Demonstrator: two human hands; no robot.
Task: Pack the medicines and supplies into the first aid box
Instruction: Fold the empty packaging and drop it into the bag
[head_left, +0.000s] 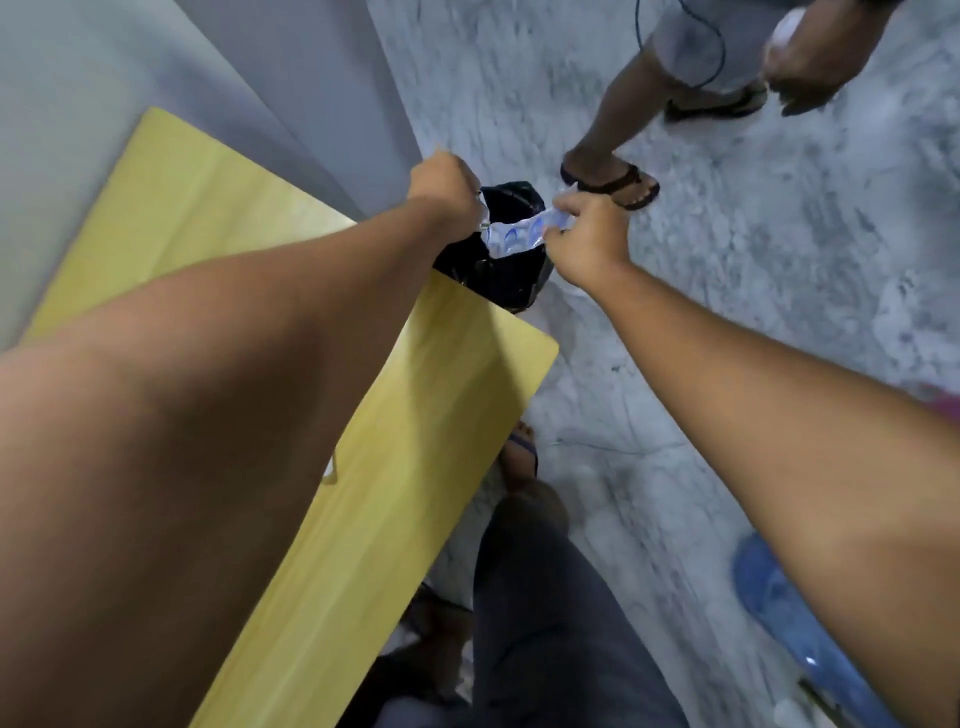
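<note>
Both my arms reach out past the far end of a yellow table (218, 218). My left hand (447, 189) and my right hand (587, 234) each pinch one end of a white and blue plastic wrapper (519, 234), stretched between them. The wrapper hangs just above a black plastic bag (498, 280) that sits on the floor at the table's corner. No first aid box or medicine is in view.
Another person's legs in sandals (613, 182) stand on the grey concrete floor just beyond the bag. My own leg in dark trousers (545, 597) is below. A blue water bottle (795, 613) lies at the lower right. A grey wall runs along the left.
</note>
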